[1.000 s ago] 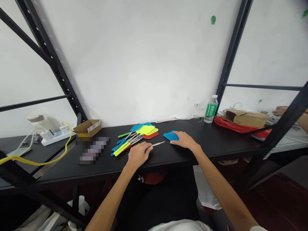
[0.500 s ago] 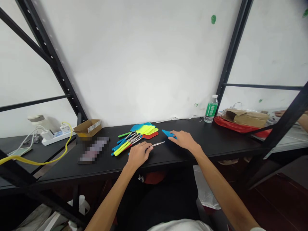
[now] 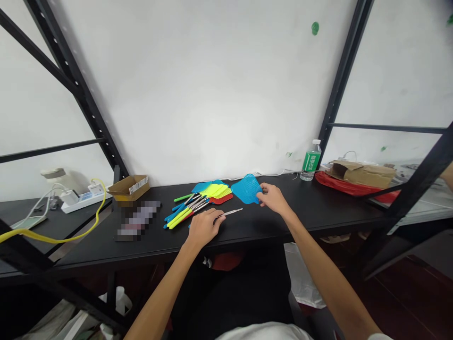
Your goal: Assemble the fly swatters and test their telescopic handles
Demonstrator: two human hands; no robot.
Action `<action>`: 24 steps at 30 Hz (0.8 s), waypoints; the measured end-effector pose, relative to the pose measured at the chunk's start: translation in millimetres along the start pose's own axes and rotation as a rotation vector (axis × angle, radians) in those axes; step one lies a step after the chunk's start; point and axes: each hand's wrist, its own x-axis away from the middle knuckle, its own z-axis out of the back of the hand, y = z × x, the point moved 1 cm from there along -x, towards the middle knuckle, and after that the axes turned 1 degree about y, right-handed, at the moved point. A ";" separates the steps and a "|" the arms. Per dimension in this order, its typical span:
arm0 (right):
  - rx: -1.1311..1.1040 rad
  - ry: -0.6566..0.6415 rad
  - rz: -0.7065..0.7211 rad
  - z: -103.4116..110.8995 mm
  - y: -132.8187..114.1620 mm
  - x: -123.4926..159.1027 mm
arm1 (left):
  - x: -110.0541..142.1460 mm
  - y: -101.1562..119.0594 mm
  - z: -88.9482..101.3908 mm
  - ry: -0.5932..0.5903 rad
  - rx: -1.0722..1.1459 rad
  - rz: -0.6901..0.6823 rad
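My left hand [image 3: 205, 228] is closed around a fly swatter handle, from which a thin silver rod [image 3: 233, 212] points right; a bit of blue shows at the hand's left side. Between its fingertips my right hand [image 3: 272, 198] pinches the right edge of a blue mesh fly swatter head [image 3: 247, 189]. That head is held up with its flat face showing, apart from the rod's tip. Just left of it lies a pile of fly swatters [image 3: 212, 191] with yellow, blue and red heads, their coloured grips [image 3: 180, 218] toward the lower left.
On the black table [image 3: 311, 208] are an open cardboard box [image 3: 130, 189] and a blurred-out object [image 3: 138, 221] at left. A water bottle [image 3: 311, 160] stands back right, near a brown package [image 3: 363, 173] on red plastic. A yellow cable [image 3: 97, 212] and black rack posts frame the left.
My right hand has turned the blue head from edge-on to face-on and raised it, its grip now on the right edge. My left hand and the rod have stayed in place.
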 end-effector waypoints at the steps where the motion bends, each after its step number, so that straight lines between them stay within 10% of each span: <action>1: -0.126 -0.005 -0.042 -1.1 0.0 -0.9 | -0.1 0.2 0.1 -0.001 -0.003 0.002; 14: -1.484 0.010 -0.358 -2.4 -18.6 1.2 | 0.4 0.2 1.1 0.002 -0.013 0.000; 24: -1.222 0.044 -0.315 -12.0 -18.9 3.7 | 0.9 -2.5 -2.7 0.031 -0.014 -0.019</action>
